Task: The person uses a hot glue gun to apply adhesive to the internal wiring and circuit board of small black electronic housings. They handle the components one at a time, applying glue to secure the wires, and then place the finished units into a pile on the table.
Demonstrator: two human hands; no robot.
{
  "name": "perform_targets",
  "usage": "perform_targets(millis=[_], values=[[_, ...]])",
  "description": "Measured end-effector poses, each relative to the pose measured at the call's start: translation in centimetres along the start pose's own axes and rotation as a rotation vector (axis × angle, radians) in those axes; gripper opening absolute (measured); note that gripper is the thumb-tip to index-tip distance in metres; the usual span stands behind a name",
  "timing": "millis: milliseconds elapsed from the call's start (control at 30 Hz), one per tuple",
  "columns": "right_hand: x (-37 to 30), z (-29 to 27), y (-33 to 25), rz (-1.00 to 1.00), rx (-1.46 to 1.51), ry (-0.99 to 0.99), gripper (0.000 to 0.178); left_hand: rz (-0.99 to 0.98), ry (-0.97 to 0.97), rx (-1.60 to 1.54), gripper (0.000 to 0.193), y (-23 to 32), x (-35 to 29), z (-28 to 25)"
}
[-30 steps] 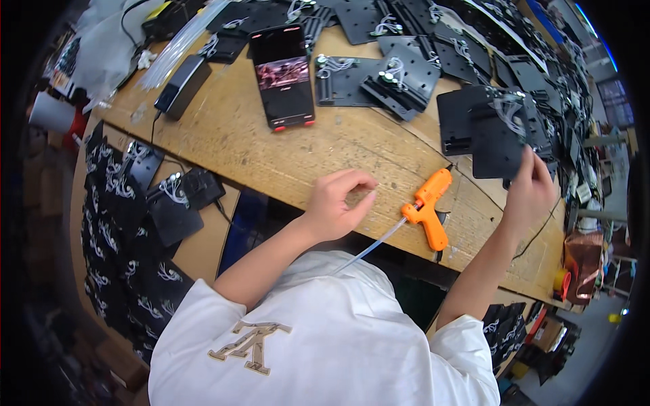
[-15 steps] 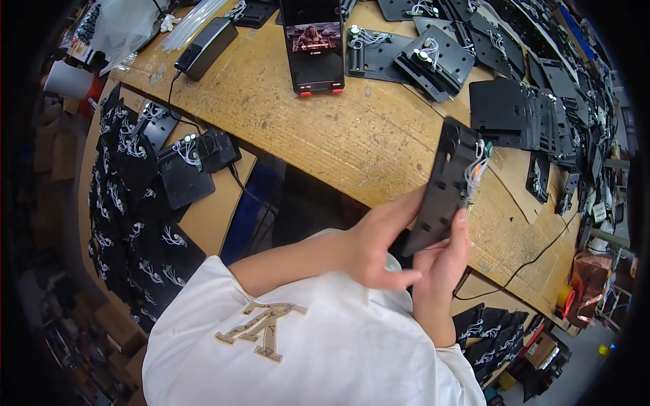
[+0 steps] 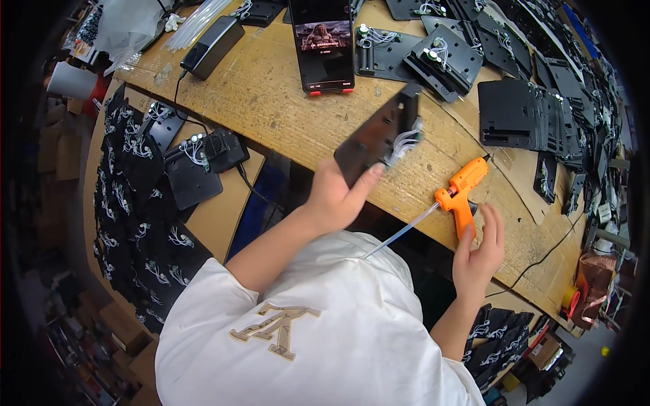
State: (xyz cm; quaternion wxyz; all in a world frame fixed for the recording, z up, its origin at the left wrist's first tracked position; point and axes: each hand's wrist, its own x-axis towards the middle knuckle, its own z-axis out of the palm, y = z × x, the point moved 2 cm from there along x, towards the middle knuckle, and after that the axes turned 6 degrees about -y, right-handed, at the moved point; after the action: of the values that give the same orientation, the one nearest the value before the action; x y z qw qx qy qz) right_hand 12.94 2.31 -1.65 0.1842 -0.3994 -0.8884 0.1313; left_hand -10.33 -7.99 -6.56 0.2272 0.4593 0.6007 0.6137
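My left hand grips the lower end of a black plastic panel, tilted above the table's near edge. White wires and a small green board are attached along the panel's right side, somewhat blurred. Beside the handle of an orange glue gun is my right hand, its fingers spread; whether a fingertip touches the handle I cannot tell. The gun lies on the table with its dark nozzle pointing away, and a long translucent glue stick sticks out of its back toward my shirt.
A phone stands at the far middle. More black panels with wires are piled at the right and back. At left, a cardboard-covered surface holds many wired panels and a black corded box. Clear sticks lie far left.
The panel has moved left and away from me, now in my left hand alone. My right hand has let go of it and opened beside the glue gun, which has come into sight.
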Motion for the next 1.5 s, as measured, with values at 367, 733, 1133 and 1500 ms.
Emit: perform_targets(millis=[367,733,1133,1500], values=[[2.9,2.3,2.6,0.195,0.126,-0.150,0.036,-0.103,0.042,-0.023,0.013,-0.4,-0.3,-0.6],[-2.4,5.7,-2.1,0.295,1.828,-0.495,0.045,-0.139,0.051,0.040,0.013,0.8,-0.4,-1.0],[-2.2,4.8,-3.0,-0.069,0.807,-0.324,0.053,-0.141,0.021,0.084,0.012,1.5,-0.4,-0.9],[-1.8,4.3,-4.5,-0.243,0.515,-0.136,0.041,-0.117,-0.007,0.116,0.013,1.4,-0.5,-0.9]])
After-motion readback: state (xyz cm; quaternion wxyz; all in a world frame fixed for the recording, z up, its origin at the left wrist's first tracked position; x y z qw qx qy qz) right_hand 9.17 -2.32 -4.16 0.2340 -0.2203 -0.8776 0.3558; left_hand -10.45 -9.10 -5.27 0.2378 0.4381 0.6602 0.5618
